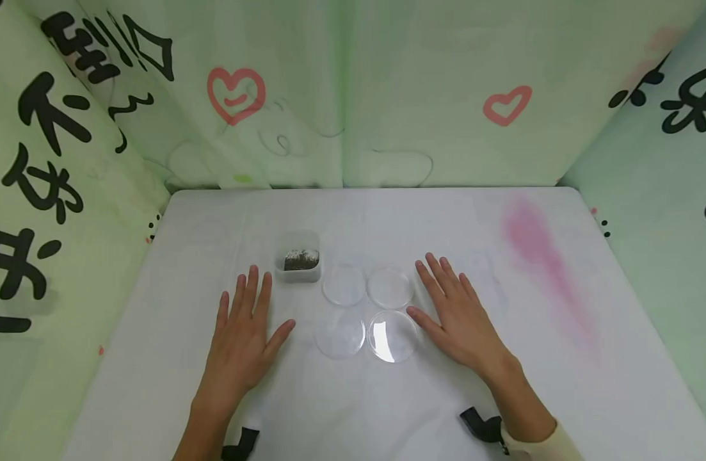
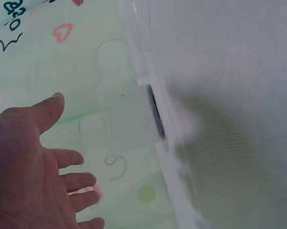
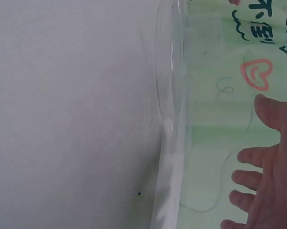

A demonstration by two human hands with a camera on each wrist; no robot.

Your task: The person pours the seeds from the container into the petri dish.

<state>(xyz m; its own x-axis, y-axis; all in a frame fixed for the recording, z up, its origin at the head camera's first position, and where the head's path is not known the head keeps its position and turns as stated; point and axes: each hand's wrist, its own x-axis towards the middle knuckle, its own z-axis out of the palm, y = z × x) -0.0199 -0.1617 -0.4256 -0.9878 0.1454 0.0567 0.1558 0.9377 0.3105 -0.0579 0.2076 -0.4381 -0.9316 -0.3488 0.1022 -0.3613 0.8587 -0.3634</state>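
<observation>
Several clear round dishes lie flat in two rows mid-table; they include a back left dish [image 1: 344,285], a back right dish [image 1: 390,288] and a front right dish [image 1: 392,336] that catches a glare. Behind them to the left stands a small translucent tub [image 1: 297,276] with dark, grainy material [image 1: 301,260] inside. My left hand [image 1: 241,346] is spread palm down, its fingertips just in front and left of the tub. On the other side, my right hand [image 1: 459,317] is also spread, thumb close to the front right dish. Both hands hold nothing. The left wrist view shows the tub [image 2: 129,119] beyond the fingers.
The white-covered table [image 1: 214,221] has a pink smear [image 1: 545,269] on its right side. Pale green curtains [image 1: 416,64] with black writing and red hearts enclose the back and both sides. Black straps [image 1: 482,426] hang at the wrists.
</observation>
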